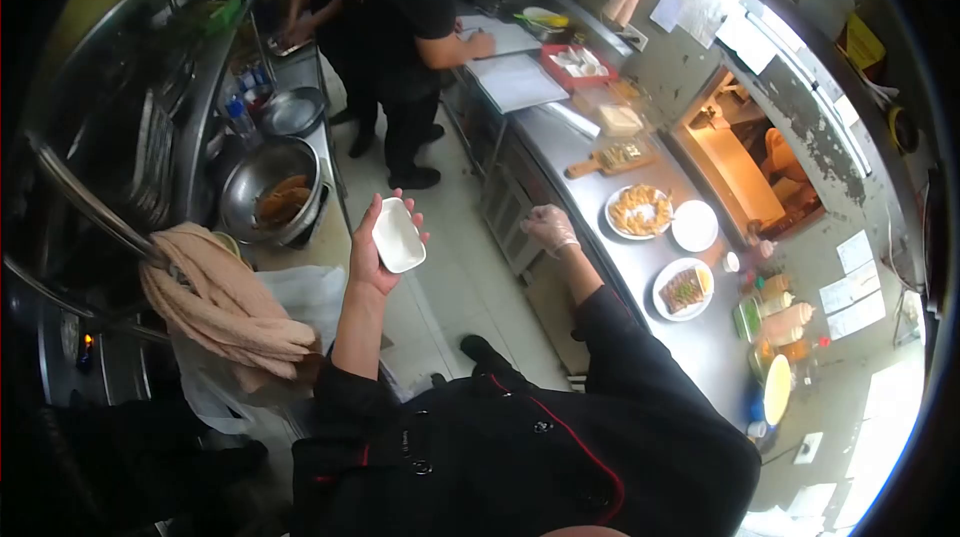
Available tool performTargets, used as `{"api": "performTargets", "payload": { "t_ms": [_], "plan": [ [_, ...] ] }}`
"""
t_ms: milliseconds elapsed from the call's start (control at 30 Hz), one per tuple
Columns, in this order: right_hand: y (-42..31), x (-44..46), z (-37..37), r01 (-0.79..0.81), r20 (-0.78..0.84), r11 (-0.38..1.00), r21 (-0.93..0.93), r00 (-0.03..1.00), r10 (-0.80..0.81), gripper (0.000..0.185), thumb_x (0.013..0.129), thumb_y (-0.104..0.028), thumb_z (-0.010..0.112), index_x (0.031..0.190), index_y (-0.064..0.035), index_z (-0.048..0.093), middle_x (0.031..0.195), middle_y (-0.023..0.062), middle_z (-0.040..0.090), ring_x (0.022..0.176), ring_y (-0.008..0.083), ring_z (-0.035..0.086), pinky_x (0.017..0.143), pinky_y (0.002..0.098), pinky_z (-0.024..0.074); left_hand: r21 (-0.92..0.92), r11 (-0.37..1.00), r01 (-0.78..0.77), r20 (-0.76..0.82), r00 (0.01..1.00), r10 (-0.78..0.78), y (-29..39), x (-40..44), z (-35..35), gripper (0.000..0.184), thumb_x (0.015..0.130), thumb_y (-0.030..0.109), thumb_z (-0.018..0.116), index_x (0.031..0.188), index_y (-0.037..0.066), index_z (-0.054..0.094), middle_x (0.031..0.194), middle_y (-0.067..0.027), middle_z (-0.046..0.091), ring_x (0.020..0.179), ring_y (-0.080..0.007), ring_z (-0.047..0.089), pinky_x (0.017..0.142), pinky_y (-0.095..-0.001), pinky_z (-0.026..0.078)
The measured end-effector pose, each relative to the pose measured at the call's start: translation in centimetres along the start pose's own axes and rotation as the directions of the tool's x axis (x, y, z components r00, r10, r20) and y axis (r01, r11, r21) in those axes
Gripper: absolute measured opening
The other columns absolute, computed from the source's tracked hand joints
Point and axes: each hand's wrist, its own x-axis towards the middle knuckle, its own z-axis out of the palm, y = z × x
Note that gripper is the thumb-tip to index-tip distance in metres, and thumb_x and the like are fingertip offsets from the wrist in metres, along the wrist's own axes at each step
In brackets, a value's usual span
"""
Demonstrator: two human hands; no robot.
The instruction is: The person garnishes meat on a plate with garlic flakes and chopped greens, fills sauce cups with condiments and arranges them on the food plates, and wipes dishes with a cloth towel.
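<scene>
In the head view, the left hand (pixel 370 259) has a small white dish (pixel 400 236); its fingers are half open around it, thumb at one edge and fingertips showing past the other. The dish hangs above the floor (pixel 425 287) of the aisle, between the two worktops and well apart from both. The right hand (pixel 550 229), in a clear glove, is near the edge of the table (pixel 690 362), its fingers curled into a loose fist with nothing seen in them; whether it touches the edge, I cannot tell.

The step in hand looks like simple holding of the dish. Setting it down would call for turning it to the table and finding space among the plates; the right fingers would have to uncurl to help.

On the table are a plate (pixel 612 221) of fried food, a bare white plate (pixel 695 226) just beside it, and a third plate (pixel 657 287) with a browned, green-topped slab. Bottles (pixel 790 322) crowd the far side; a wooden board (pixel 580 169) and a red tray (pixel 575 84) lie farther along. On the left stands a metal bowl (pixel 238 192), with a towel (pixel 225 307) near the left forearm. A person in black (pixel 395 17) stands ahead, narrowing the aisle.
</scene>
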Motion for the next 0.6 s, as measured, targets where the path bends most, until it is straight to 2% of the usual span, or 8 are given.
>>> {"api": "performTargets", "payload": {
  "t_ms": [100, 167, 233, 267, 333, 400, 433, 600],
  "plan": [
    [3.4, 4.1, 3.6, 0.315, -0.157, 0.888, -0.334, 0.911, -0.382, 0.018, 0.075, -0.018, 0.057, 0.058, -0.0105, 0.056, 0.056, 0.0015, 0.054, 0.051, 0.0139, 0.052, 0.044, 0.0337, 0.0400, -0.039, 0.999, 0.028, 0.103, 0.994, -0.024, 1.2, 0.5, -0.5, 0.039, 0.082, 0.043, 0.057, 0.105, 0.011, 0.055, 0.087, 0.0001, 0.061, 0.077, -0.0163, 0.059, 0.067, -0.0354, 0.048],
    [3.3, 5.6, 3.7, 0.341, 0.269, 0.284, -0.896, 0.927, -0.263, 0.019, 0.077, -0.020, 0.056, 0.065, -0.0099, 0.066, 0.067, 0.0090, 0.063, 0.061, 0.0202, 0.062, 0.054, 0.0333, 0.0493, -0.148, 0.985, 0.088, 0.138, 0.988, -0.067, 1.4, 1.2, -1.2, 0.039, 0.081, 0.043, 0.058, 0.101, 0.010, 0.056, 0.083, -0.0001, 0.061, 0.073, -0.0158, 0.059, 0.064, -0.0330, 0.048],
    [12.6, 9.2, 8.0, 0.262, 0.196, 0.141, -0.955, 0.910, -0.365, 0.020, 0.078, -0.023, 0.054, 0.071, -0.0120, 0.069, 0.072, 0.0049, 0.066, 0.071, 0.0184, 0.064, 0.058, 0.0320, 0.0511, -0.308, 0.944, 0.119, 0.131, 0.988, -0.082, 0.4, 2.4, -1.5, 0.039, 0.080, 0.043, 0.060, 0.099, 0.009, 0.056, 0.080, 0.0000, 0.062, 0.070, -0.0152, 0.059, 0.062, -0.0318, 0.047],
    [9.0, 7.4, 6.8, 0.225, 0.145, 0.541, -0.810, 0.972, -0.187, 0.017, 0.077, -0.020, 0.054, 0.075, -0.0132, 0.069, 0.079, 0.0028, 0.066, 0.079, 0.0176, 0.065, 0.062, 0.0322, 0.0516, -0.350, 0.929, 0.120, 0.063, 0.993, -0.104, 0.8, 2.2, -1.8, 0.039, 0.079, 0.043, 0.061, 0.097, 0.009, 0.057, 0.078, 0.0004, 0.061, 0.069, -0.0147, 0.059, 0.062, -0.0314, 0.047],
    [3.5, 4.8, 5.3, 0.279, 0.192, 0.498, -0.821, 0.957, -0.218, 0.015, 0.076, -0.016, 0.055, 0.077, -0.0137, 0.070, 0.084, 0.0028, 0.067, 0.082, 0.0197, 0.065, 0.067, 0.0334, 0.0519, -0.312, 0.949, 0.036, 0.121, 0.993, 0.002, 1.4, 1.8, -1.3, 0.036, 0.078, 0.041, 0.064, 0.094, 0.009, 0.058, 0.078, 0.0004, 0.061, 0.070, -0.0151, 0.059, 0.066, -0.0306, 0.047],
    [1.9, 5.7, 4.1, 0.450, 0.400, 0.195, -0.871, 0.882, -0.249, 0.015, 0.076, -0.014, 0.055, 0.077, -0.0138, 0.070, 0.086, 0.0058, 0.066, 0.081, 0.0207, 0.065, 0.067, 0.0326, 0.0520, -0.354, 0.935, -0.006, 0.018, 1.000, 0.014, 1.8, 1.0, -0.5, 0.036, 0.074, 0.041, 0.068, 0.089, 0.011, 0.058, 0.076, 0.0020, 0.059, 0.070, -0.0149, 0.058, 0.068, -0.0314, 0.046],
    [3.3, 7.1, 4.4, 0.200, -0.026, 0.844, -0.497, 0.969, -0.245, 0.016, 0.075, -0.011, 0.053, 0.076, -0.0099, 0.069, 0.084, 0.0127, 0.065, 0.079, 0.0267, 0.064, 0.067, 0.0361, 0.0516, -0.349, 0.937, -0.020, -0.001, 1.000, 0.021, 1.7, 1.0, -0.6, 0.037, 0.073, 0.041, 0.069, 0.092, 0.010, 0.058, 0.077, 0.0015, 0.059, 0.072, -0.0149, 0.057, 0.070, -0.0316, 0.046],
    [-8.3, 6.8, -0.8, 0.430, -0.154, 0.868, -0.248, 0.867, -0.474, 0.025, 0.076, -0.020, 0.055, 0.064, 0.0016, 0.057, 0.064, 0.0243, 0.052, 0.059, 0.0379, 0.056, 0.052, 0.0430, 0.0401, -0.327, 0.945, 0.001, 0.022, 1.000, 0.006, 2.2, 1.6, -1.0, 0.039, 0.073, 0.042, 0.068, 0.093, 0.010, 0.058, 0.079, 0.0007, 0.059, 0.071, -0.0151, 0.057, 0.069, -0.0314, 0.046]
  ]
}}
